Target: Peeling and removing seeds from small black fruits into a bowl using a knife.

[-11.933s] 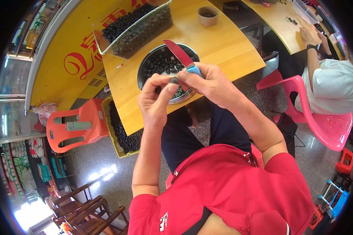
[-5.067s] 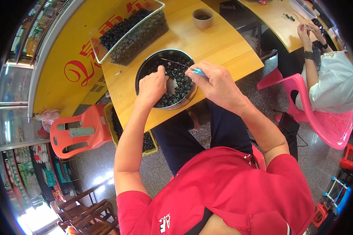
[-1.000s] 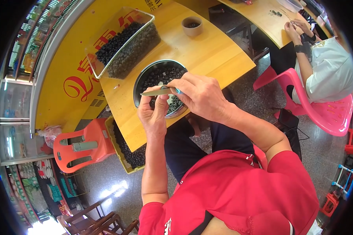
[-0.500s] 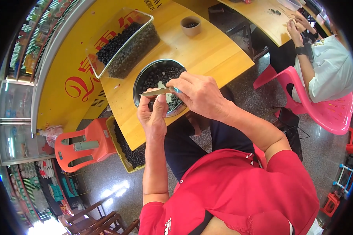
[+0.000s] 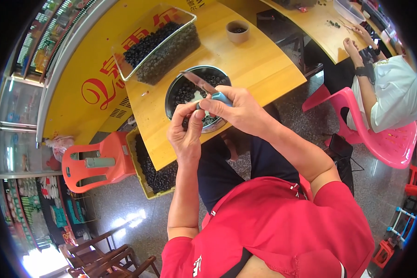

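My right hand (image 5: 242, 112) is wrapped round the blue handle of a knife (image 5: 200, 82), its blade pointing up and left above the bowl. Pinched between the thumb and fingers of my left hand (image 5: 185, 133) is a small dark round piece (image 5: 198, 106), mostly covered by the fingertips; its kind I cannot make out. Both hands meet over the near side of a round metal bowl (image 5: 168, 98). Many small dark, ring-like pieces (image 5: 186, 91) lie in it, with something whitish among them, partly hidden by my hands.
Beyond the bowl, a clear plastic bin (image 5: 164, 44) of dark pieces and a brown cup (image 5: 237, 32) stand on the wooden table (image 5: 259, 69). At left are an orange chair (image 5: 115, 155) bearing a green bottle (image 5: 100, 162) and a yellow crate (image 5: 161, 193). A co-worker (image 5: 394, 88) sits at right.
The knife blade has swung from lying nearly level across my left fingertips to pointing up and away. My right thumb now presses near the small piece. The view has shifted slightly.
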The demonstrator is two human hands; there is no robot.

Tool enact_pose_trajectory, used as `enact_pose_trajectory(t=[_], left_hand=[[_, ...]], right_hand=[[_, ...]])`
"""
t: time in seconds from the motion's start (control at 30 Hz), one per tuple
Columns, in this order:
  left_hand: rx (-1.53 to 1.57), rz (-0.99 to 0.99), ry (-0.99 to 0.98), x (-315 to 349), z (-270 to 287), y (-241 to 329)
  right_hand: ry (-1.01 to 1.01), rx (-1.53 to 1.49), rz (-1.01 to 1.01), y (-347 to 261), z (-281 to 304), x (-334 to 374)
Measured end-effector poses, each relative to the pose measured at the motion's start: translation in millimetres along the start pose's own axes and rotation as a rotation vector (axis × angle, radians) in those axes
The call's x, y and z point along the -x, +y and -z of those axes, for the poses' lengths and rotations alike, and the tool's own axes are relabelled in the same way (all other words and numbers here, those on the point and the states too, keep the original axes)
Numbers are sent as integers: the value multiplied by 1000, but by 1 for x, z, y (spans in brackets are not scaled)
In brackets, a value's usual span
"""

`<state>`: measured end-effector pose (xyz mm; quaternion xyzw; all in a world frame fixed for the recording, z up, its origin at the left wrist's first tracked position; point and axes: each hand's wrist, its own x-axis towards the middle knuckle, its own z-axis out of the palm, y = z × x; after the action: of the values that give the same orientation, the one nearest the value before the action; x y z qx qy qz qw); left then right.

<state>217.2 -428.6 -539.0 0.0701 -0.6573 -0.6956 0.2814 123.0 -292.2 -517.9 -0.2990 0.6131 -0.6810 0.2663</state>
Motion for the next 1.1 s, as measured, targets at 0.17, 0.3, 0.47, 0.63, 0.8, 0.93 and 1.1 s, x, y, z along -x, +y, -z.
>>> enact_pose_trajectory(t=[0.17,0.3,0.47,0.63,0.8,0.93,1.1], left_hand=[[-112,-118,-43,2,2,2],[-85,-95,-52,3,-5,5],[175,64,20,4,-8,6],[42,29,-28,5,-9,9],[-230,-183,-65,3,-9,9],[-298,-193,-74,8,3,15],[431,44,153,20,56,20]], right_hand=[[-1,-213,-99,-9,-6,4],[32,-230,-20,3,-5,2],[185,355,334,-1,-2,10],[85,198,156,-14,-1,14],[22,-114,27,-1,2,9],[3,-227,-92,3,-4,6],[173,-157,-170,8,12,1]])
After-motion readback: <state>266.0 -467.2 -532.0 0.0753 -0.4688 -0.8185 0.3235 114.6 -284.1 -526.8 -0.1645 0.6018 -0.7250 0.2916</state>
